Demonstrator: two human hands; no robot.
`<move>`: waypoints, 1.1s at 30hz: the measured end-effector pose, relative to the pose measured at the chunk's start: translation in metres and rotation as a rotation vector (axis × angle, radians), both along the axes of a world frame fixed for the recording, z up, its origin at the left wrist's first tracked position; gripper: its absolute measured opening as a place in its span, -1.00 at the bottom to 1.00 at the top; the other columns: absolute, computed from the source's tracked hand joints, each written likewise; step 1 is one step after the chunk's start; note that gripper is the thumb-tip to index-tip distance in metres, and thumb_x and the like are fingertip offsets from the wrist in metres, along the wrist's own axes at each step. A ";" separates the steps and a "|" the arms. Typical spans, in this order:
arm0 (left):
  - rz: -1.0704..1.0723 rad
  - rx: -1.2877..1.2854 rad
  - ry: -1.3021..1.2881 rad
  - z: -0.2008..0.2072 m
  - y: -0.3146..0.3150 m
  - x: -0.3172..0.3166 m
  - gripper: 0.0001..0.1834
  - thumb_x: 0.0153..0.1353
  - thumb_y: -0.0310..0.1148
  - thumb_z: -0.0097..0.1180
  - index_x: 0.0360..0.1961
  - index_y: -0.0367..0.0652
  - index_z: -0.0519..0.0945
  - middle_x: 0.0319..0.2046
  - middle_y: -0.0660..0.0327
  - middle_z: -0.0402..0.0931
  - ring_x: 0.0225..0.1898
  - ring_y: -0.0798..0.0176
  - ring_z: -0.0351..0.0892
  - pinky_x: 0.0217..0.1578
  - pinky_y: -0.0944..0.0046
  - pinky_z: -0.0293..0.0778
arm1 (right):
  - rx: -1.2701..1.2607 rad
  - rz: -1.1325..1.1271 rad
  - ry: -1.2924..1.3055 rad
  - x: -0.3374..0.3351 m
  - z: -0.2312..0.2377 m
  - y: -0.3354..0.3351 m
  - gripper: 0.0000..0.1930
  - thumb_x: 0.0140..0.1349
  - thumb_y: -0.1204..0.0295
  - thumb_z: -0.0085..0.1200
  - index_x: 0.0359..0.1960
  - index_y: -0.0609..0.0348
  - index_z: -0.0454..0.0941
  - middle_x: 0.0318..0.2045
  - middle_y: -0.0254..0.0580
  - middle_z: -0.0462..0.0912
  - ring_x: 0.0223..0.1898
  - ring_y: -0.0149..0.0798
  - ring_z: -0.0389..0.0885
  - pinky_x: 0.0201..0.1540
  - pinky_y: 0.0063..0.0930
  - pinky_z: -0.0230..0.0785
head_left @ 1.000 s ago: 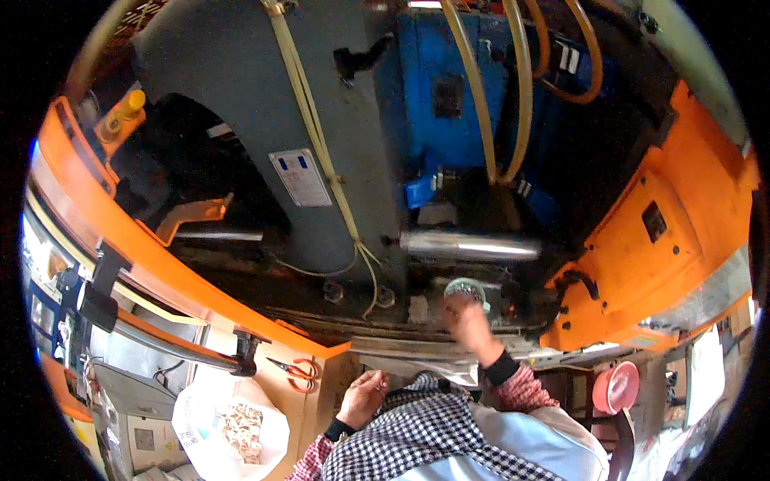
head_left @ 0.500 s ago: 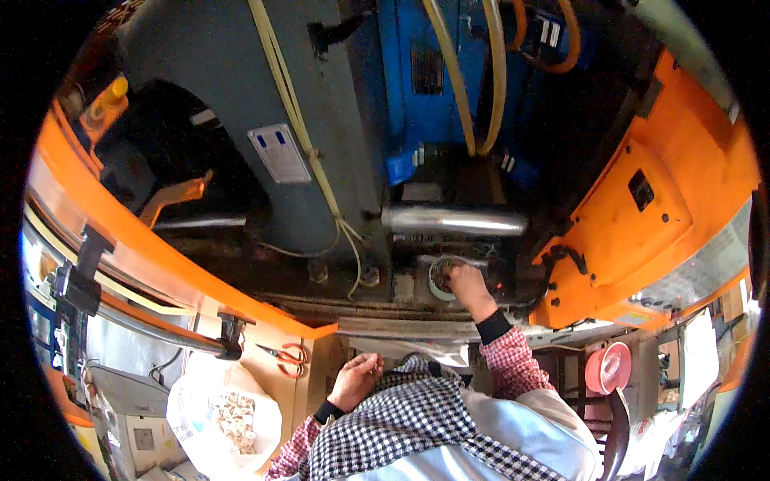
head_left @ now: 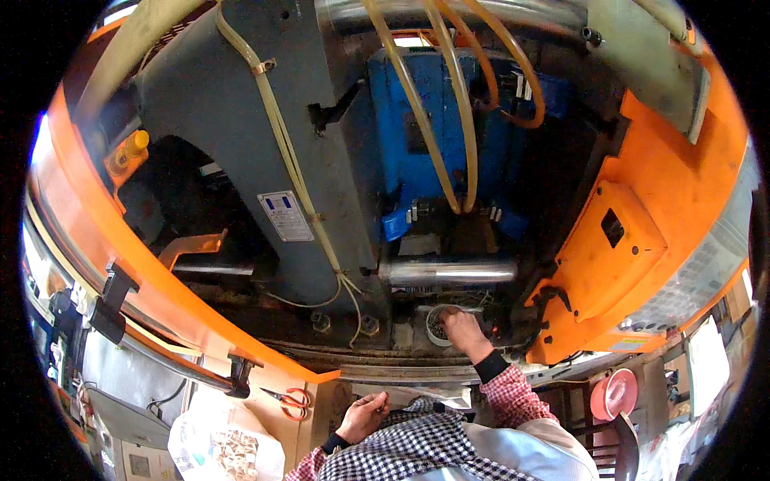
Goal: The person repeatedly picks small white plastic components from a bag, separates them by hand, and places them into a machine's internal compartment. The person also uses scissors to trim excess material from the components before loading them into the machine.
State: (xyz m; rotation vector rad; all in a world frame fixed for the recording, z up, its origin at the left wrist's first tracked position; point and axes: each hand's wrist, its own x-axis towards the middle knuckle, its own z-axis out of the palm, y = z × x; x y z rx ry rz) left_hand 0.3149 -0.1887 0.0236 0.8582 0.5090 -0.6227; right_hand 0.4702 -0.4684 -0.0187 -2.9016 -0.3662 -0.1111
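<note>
My right hand [head_left: 467,333] reaches forward to a small round white bowl [head_left: 431,329] holding small dark pieces. Its fingers are drawn together over the bowl's right side, and their tips are partly hidden. Whatever they pinch is too small to make out. My left hand [head_left: 362,418] is held low, close to the checked apron [head_left: 377,447], with its fingers curled and pressed together. Anything inside that hand is hidden. The bowl stands inside the machine, on a ledge just below a shiny horizontal metal bar [head_left: 449,271].
Orange machine guards [head_left: 216,321] flank both sides. Pale hoses [head_left: 425,120] hang before a blue block [head_left: 401,96]. Red-handled scissors [head_left: 295,404] lie on cardboard, beside a white bag [head_left: 188,441] of small pale pieces. At right, a pink bowl [head_left: 597,397] sits near a dark chair [head_left: 624,449].
The view has tilted upward, so the machine and both hands appear lower in the picture. My right hand stays at the white bowl and my left hand stays curled near the apron.
</note>
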 end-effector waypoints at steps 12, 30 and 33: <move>-0.016 0.055 0.039 0.008 -0.006 0.007 -0.84 0.21 -0.39 0.06 -0.32 -0.29 0.51 -0.43 0.26 0.43 -0.39 0.38 0.37 -0.31 0.43 0.35 | -0.015 0.053 -0.054 0.007 -0.004 0.004 -0.81 -0.05 0.49 0.02 -0.34 0.16 0.51 -0.29 -0.07 0.56 -0.31 -0.02 0.57 -0.30 -0.20 0.46; 0.012 0.094 -0.077 0.017 -0.010 0.021 -0.84 0.18 -0.41 0.10 -0.35 -0.33 0.55 -0.47 0.23 0.47 -0.45 0.37 0.38 -0.39 0.41 0.31 | 0.464 0.509 -0.096 -0.085 0.066 0.078 -0.72 0.00 0.37 0.14 -0.22 0.16 0.50 -0.42 -0.08 0.58 -0.37 -0.06 0.57 -0.33 -0.31 0.43; 0.005 0.127 -0.110 0.015 -0.009 0.018 -0.82 0.18 -0.41 0.09 -0.32 -0.37 0.55 -0.45 0.22 0.48 -0.46 0.38 0.35 -0.40 0.41 0.28 | 0.475 0.625 -0.257 -0.087 0.059 0.091 -0.62 0.03 0.37 0.10 -0.08 0.19 0.42 -0.43 0.01 0.57 -0.41 -0.02 0.58 -0.39 -0.24 0.46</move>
